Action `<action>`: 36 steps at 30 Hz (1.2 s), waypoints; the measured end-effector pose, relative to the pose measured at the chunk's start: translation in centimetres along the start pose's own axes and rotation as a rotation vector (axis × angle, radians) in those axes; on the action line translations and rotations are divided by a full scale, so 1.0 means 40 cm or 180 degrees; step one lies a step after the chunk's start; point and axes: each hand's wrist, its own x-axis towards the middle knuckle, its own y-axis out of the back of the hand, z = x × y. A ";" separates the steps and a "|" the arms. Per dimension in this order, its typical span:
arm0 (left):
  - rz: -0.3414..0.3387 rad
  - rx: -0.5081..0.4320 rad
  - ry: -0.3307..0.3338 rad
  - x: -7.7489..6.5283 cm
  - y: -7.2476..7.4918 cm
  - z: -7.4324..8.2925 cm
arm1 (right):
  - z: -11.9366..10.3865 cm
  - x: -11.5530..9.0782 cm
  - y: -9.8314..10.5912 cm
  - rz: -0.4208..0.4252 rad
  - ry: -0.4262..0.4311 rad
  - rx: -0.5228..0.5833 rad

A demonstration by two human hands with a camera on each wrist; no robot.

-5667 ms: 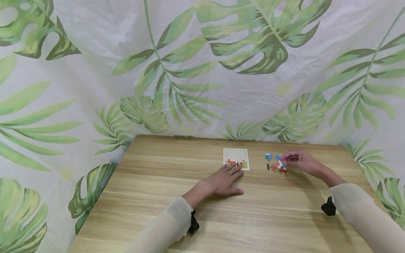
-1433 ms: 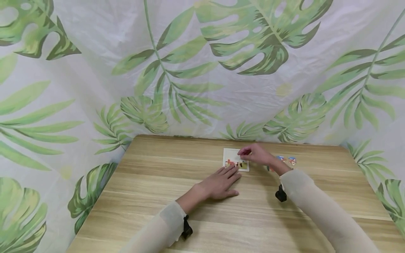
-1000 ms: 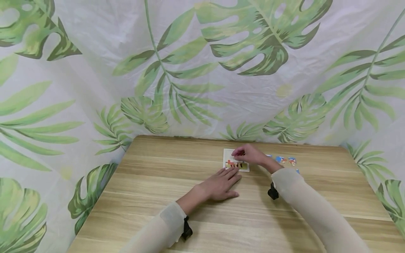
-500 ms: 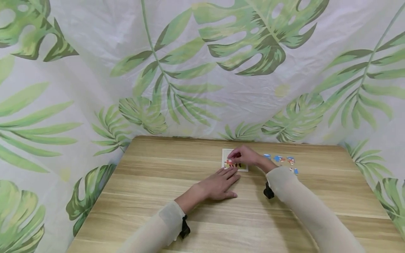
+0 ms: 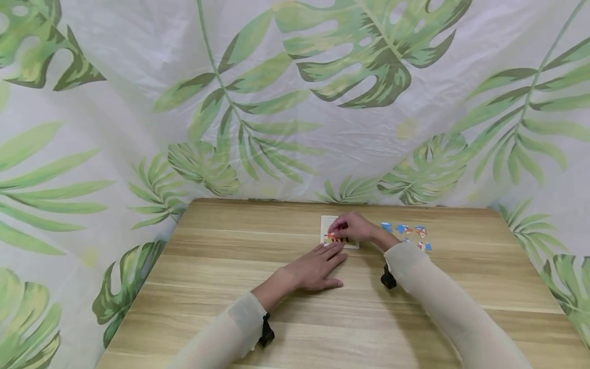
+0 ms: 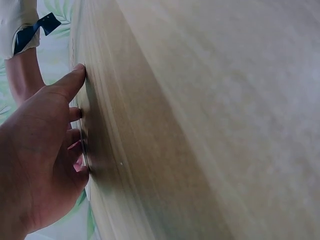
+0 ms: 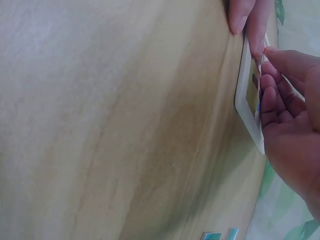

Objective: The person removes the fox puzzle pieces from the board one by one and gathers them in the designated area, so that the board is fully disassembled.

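Note:
A white-framed jigsaw puzzle board [image 5: 325, 223] lies near the far edge of the table, with colourful pieces filling its near part. My left hand [image 5: 318, 269] rests flat with spread fingers, its fingertips at the board's near edge. Over the board, my right hand [image 5: 357, 227] pinches a small puzzle piece, mostly hidden by the fingers, low above the upper left of the filled part. In the right wrist view, thumb and fingertips of the right hand [image 7: 290, 90] meet close to the board's [image 7: 243, 100] surface, beside the left fingertips.
Several loose puzzle pieces [image 5: 420, 230] lie on the wooden table [image 5: 322, 323] right of the board, blue, white and red. A leaf-patterned cloth [image 5: 276, 102] hangs behind the table. A black wrist camera [image 5: 388, 277] sits under the right sleeve.
My right hand has moved left from the loose pieces onto the board, its fingertips now lower at the filled pieces. The left hand stays at the board's near edge. The view has shifted slightly.

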 end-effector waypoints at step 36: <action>0.0008 -0.0002 -0.0003 0.002 0.002 0.001 | -0.021 0.002 -0.019 0.0141 -0.0507 0.0813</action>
